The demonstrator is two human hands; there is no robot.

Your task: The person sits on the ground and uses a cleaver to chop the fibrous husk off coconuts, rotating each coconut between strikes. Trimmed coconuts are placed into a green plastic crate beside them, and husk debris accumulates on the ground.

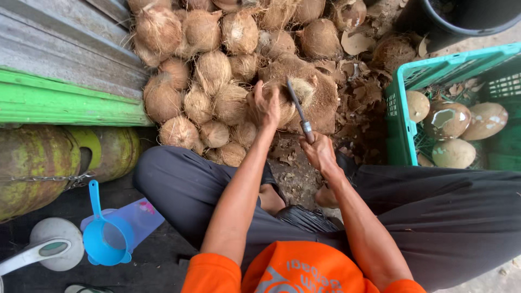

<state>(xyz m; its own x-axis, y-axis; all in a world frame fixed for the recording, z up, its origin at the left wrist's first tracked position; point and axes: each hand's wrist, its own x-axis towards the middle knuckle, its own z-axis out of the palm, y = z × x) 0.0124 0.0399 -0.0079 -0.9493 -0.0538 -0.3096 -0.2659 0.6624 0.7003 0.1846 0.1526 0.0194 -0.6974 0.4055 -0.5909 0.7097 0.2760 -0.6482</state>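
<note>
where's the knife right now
In the head view the knife is near the centre, gripped in the right hand, blade pointing up toward the husked coconut that the left hand steadies, left of the green crate.

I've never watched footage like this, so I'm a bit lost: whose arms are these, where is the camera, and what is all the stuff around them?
There is just one picture, taken by a camera worn on a person's head and looking down, so you see that person's own arms and lap. The left hand steadies a husked coconut on the ground. The right hand grips a knife whose blade points up towards that coconut. Ahead lies a heap of brown fibrous coconuts with loose husk scraps. To the right, a green plastic crate holds smoother, peeled coconuts. At lower left are a blue plastic scoop and a worn yellow-green gas cylinder.
</note>
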